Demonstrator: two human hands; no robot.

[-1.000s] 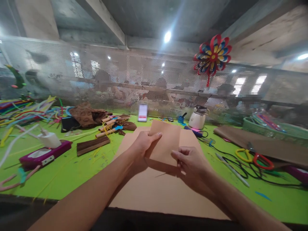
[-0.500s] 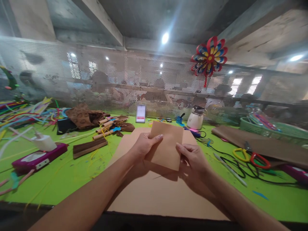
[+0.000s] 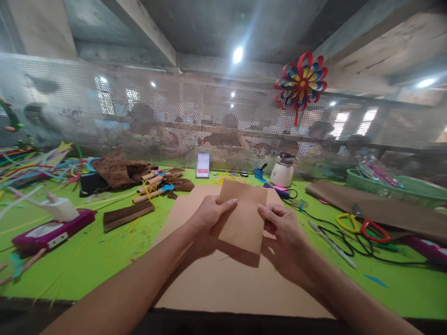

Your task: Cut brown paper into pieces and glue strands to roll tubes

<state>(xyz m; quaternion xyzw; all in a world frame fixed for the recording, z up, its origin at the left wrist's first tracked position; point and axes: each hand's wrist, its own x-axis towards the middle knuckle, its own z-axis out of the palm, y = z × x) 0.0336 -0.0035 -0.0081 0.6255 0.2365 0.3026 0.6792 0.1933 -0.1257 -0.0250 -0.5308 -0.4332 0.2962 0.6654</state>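
A folded piece of brown paper (image 3: 244,216) is held up between both hands above a large sheet of brown paper (image 3: 223,274) lying on the green table (image 3: 87,251). My left hand (image 3: 209,218) grips the folded piece's left edge, thumb on top. My right hand (image 3: 282,225) pinches its right edge with curled fingers.
Left: a magenta box with a white charger (image 3: 52,223), brown sticks (image 3: 127,214), rolled paper tubes (image 3: 159,181), coloured strips (image 3: 31,163). Back: a phone (image 3: 203,165), a white pot (image 3: 283,170). Right: scissors (image 3: 363,225), black cable, pen (image 3: 331,244), brown sheet (image 3: 377,207), green basket (image 3: 401,186). A perforated screen stands behind.
My right hand slid up the folded paper's right edge, and the piece now looks narrower. The view shifted slightly.
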